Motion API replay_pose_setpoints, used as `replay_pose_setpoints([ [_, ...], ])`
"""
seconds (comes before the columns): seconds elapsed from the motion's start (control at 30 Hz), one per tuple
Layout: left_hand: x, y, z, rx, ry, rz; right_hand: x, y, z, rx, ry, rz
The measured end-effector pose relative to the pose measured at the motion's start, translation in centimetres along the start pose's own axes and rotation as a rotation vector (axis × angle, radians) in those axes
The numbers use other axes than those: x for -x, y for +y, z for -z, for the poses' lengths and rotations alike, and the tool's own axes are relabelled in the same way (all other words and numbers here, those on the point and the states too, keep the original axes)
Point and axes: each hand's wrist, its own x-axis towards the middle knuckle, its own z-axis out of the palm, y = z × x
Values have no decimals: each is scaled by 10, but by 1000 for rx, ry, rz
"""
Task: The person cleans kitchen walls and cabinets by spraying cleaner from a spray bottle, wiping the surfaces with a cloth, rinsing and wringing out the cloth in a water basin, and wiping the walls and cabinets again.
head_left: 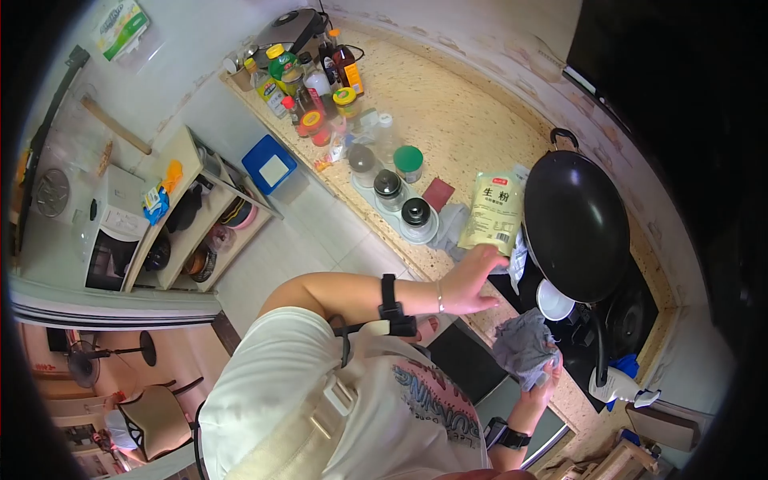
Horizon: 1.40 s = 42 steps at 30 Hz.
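My left hand [472, 284] is at the counter's front edge, thumb spread from the fingers, beside the lower end of a yellow-green packet [490, 210]. Whether the fingertips touch the packet is unclear. My right hand [546, 382] grips a crumpled grey cloth [524, 346] over the counter edge; the cloth hides part of the fingers. Just beyond the cloth is a white cup [554, 300] on the black stove [640, 296]. A large black pan [574, 224] lies beyond the packet. Another grey cloth [453, 226] is partly under the packet.
Jars with black lids [416, 212] stand in a tray beside a green-lidded jar [408, 162] and a dark red packet [438, 194]. Sauce bottles [348, 68] crowd the counter's far left. A white spray bottle [614, 386] lies near the pan's handle [602, 352].
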Motion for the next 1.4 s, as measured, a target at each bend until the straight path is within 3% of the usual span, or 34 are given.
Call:
replay_pose_setpoints([
  [0.03,8,5,12,60,-8,40,0,-3,-8,30,34,7],
  [0.13,32,-26,37,331,-346,151,-8,-9,-40,68,69,90],
  [0.2,51,-40,63,328,-354,114,-33,-11,-58,-97,87,-3],
  [0.23,62,-48,78,325,-363,93,-41,-9,-79,18,110,91],
  [0.33,97,-87,129,336,-364,90,-93,-20,-129,-171,-57,9],
  [0.4,120,-112,173,298,-369,168,-130,-16,-187,320,90,426],
  [0.43,134,-126,195,282,-368,214,-153,-25,-205,459,9,470],
  [0.53,171,-171,261,253,-246,327,-208,-36,-285,685,-245,448],
  [0.6,193,-201,298,274,-157,433,-247,-24,-329,1233,-373,486],
  [0.67,206,-226,330,282,-80,529,-275,12,-364,1558,-519,343],
  [0.73,219,-258,350,274,-2,565,-331,71,-330,1559,-655,67],
  [0.8,231,-280,366,252,65,634,-370,128,-302,1760,-581,-26],
  [0.9,244,-304,394,192,157,772,-414,182,-282,1645,-598,-71],
  [1.0,265,-329,429,192,320,863,-430,208,-282,1960,-602,29],
  [1.07,283,-357,445,276,490,894,-447,218,-288,1886,-590,36],
  [1.13,273,-365,464,282,569,1008,-443,222,-310,1833,-598,-8],
  [1.17,263,-371,468,294,615,1056,-451,234,-325,1799,-680,74],
  [1.27,228,-392,479,370,759,1031,-488,287,-398,1651,-896,210],
  [1.4,190,-412,498,391,797,1012,-549,354,-498,1595,-1079,301],
])
